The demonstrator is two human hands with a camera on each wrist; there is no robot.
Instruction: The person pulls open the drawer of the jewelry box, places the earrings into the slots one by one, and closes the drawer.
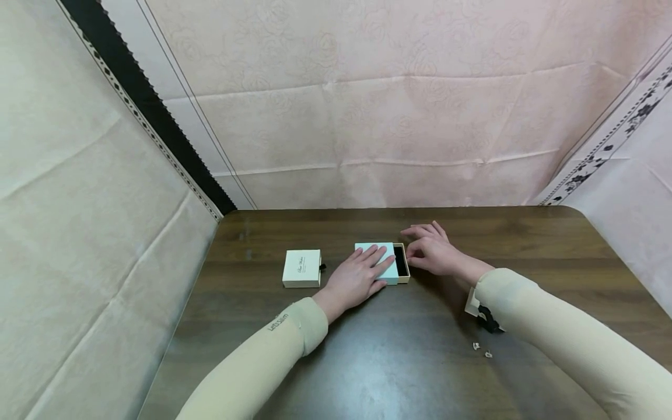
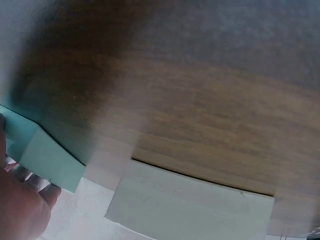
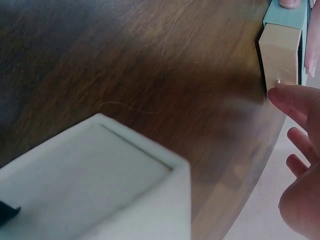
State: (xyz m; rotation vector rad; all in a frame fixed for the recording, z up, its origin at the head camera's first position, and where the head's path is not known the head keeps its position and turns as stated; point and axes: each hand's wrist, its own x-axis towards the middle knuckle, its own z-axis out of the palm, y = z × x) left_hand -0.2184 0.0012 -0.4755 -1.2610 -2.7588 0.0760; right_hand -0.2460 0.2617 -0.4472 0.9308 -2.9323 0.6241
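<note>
My left hand point(image 1: 357, 279) lies on top of a light blue box sleeve point(image 1: 391, 275), its fingers straight and spread. A cream drawer point(image 1: 404, 280) with a black interior sticks partly out of the sleeve's right end. At that end, the thumb and index finger of my right hand point(image 1: 433, 252) come together against the drawer's outer face, pinching there. A tiny whitish spot shows beside those fingertips in the right wrist view; whatever lies between them is hidden. The other right fingers are raised and apart.
A white box point(image 1: 301, 268) with dark print and a black tab stands to the left. Another white box point(image 1: 471, 302) with a black ribbon point(image 1: 488, 319) is partly hidden under the right forearm. Two small shiny pieces point(image 1: 476, 346) lie nearer on the wooden table point(image 1: 378, 361).
</note>
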